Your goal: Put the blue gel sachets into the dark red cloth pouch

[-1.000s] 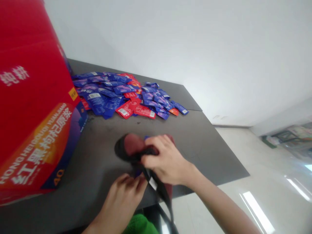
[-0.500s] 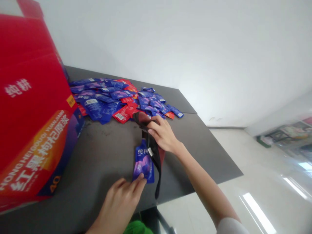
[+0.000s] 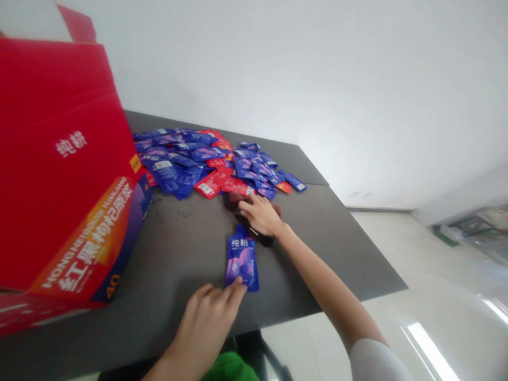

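Two hands are at work over the grey desk, and from where I stand it's the single blue pouch that has their attention. It lies flat, printed face up, near the front edge, apart from the heap of blue and red pouches further back. The left hand has its fingertips on the pouch's lower end; I can't tell whether they pinch it or only press. The right hand lies over a dark red-and-black thing just beyond the pouch, fingers curled across it, though how tightly I can't tell. A big red box stands off to the left. I'd judge the step in hand to be steadying that pouch while the right hand manages the dark thing; the next move seems to call for keeping the two from snagging.
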`<action>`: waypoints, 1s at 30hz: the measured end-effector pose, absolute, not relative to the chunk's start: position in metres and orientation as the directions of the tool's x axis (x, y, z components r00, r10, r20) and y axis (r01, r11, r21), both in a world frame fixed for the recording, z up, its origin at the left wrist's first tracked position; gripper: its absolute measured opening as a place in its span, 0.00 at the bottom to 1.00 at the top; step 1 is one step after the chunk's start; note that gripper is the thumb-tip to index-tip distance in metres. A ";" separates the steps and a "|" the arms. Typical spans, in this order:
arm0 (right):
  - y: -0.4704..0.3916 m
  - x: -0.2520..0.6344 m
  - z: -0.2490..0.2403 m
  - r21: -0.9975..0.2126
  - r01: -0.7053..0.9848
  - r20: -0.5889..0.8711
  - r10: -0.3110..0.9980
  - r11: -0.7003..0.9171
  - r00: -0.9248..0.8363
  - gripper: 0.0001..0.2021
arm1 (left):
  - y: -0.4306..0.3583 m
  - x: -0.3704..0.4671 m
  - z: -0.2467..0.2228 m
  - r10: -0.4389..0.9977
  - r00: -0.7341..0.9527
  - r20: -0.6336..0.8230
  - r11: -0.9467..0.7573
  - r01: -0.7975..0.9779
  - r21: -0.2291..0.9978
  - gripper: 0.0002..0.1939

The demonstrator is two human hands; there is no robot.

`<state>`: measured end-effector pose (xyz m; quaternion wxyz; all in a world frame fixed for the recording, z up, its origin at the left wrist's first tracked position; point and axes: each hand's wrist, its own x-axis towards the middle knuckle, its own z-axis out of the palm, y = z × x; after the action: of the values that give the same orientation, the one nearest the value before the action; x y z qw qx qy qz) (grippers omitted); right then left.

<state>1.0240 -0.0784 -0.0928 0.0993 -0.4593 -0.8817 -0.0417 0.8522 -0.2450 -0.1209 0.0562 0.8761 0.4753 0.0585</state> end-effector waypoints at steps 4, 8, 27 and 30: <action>-0.101 1.032 -0.062 -0.148 0.784 0.436 0.752 0.603 -0.495 0.11 | -0.247 0.851 -0.122 0.854 0.520 0.026 -0.516 0.840 0.165 0.26; -0.166 1.015 -0.064 -0.088 0.604 0.337 0.594 0.792 -0.730 0.07 | -0.247 0.852 -0.123 0.856 0.514 0.060 -0.517 0.841 0.161 0.24; -0.184 1.095 -0.011 -0.289 0.796 0.921 0.380 0.531 0.081 0.06 | -0.211 0.860 -0.091 0.825 0.418 0.382 -0.464 0.885 0.034 0.33; -0.199 1.116 -0.013 -0.311 0.813 0.946 0.243 0.492 0.215 0.04 | -0.201 0.868 -0.115 0.912 0.358 0.201 -0.376 0.925 0.061 0.33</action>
<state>1.1156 -0.1990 -0.0126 0.6354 -0.4515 -0.5849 -0.2244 0.8681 -0.2006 -0.1147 -0.0315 0.8233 0.5577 0.1009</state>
